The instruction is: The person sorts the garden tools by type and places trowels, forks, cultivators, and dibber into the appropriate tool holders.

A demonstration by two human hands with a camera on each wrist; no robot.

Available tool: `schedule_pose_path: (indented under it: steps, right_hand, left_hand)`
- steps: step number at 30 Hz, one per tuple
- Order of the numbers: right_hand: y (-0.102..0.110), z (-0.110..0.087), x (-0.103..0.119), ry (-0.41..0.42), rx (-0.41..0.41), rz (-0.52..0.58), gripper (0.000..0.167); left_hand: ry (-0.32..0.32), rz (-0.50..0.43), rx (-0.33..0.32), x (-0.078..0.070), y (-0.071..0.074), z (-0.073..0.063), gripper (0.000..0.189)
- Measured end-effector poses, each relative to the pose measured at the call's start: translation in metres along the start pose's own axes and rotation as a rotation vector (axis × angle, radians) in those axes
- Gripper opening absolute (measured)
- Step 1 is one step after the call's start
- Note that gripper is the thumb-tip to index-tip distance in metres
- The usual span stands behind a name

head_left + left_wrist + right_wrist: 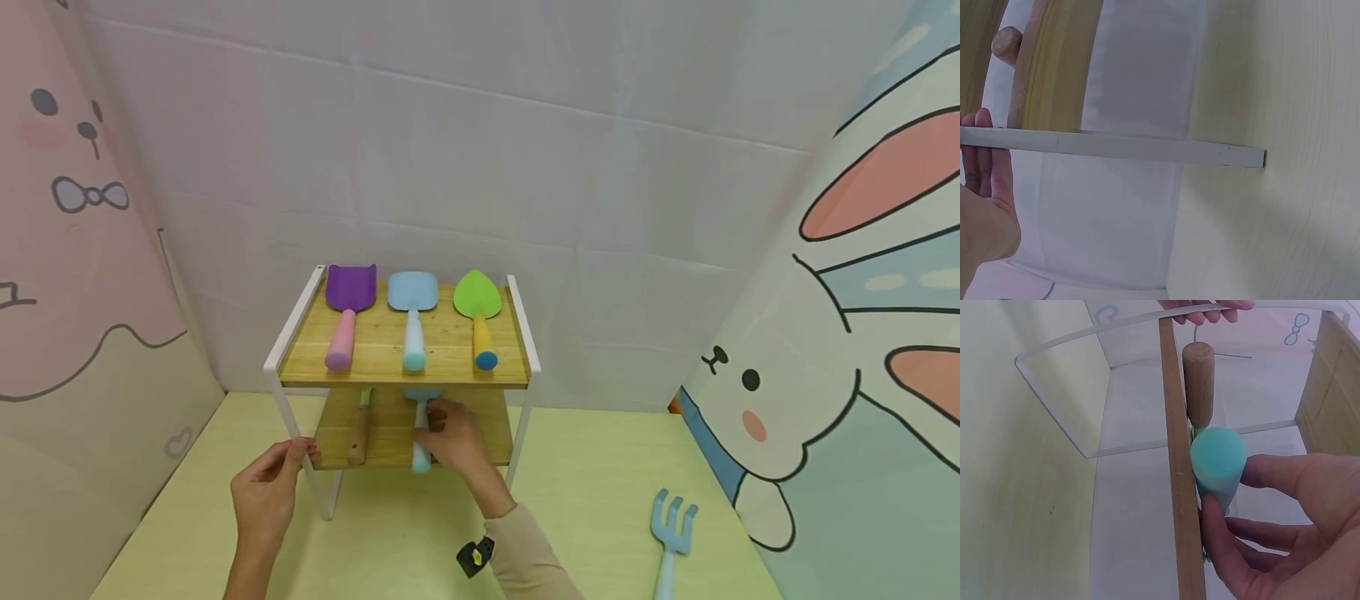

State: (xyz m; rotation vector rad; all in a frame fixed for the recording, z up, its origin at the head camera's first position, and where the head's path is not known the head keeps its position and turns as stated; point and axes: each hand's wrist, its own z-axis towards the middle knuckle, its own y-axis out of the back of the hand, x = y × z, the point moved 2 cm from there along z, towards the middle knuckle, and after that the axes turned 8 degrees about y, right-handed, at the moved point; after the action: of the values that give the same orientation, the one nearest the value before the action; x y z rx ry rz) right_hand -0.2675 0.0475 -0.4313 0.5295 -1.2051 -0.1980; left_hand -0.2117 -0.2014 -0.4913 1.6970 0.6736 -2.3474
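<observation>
A two-tier wooden rack (420,377) with white metal legs stands on the table. My right hand (453,437) pinches the pale handle of a light-blue garden tool (422,457) on the lower shelf, thumb and fingers on either side. In the right wrist view its turquoise handle end (1219,453) faces the camera; the upper shelf hides most of its head. My left hand (266,493) holds the rack's front left leg (1129,147) between thumb and fingers. Left of the light-blue tool lies a wooden-handled tool (360,435) with a green neck, its head hidden.
On the upper shelf lie a purple shovel (351,287) with a pink handle, a light-blue shovel (412,290) and a green trowel (477,295) with a yellow handle. A blue hand fork (672,533) lies on the table at right. A white curtain hangs behind.
</observation>
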Motion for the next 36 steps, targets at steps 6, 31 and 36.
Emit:
schedule_pose_path:
  steps: [6,31,36]
  right_hand:
    - [0.001,-0.003,-0.002,0.034,-0.011,0.025,0.037]
    - [0.017,-0.027,-0.009,0.074,-0.035,0.13,0.042]
    - [0.019,-0.031,-0.009,0.093,-0.053,0.123,0.038]
  left_hand:
    - [-0.007,0.011,-0.005,-0.001,0.0,-0.001,0.013]
    - [0.016,-0.003,-0.016,-0.002,0.0,-0.001,0.013]
    - [0.014,0.008,-0.014,-0.003,-0.001,-0.001,0.013]
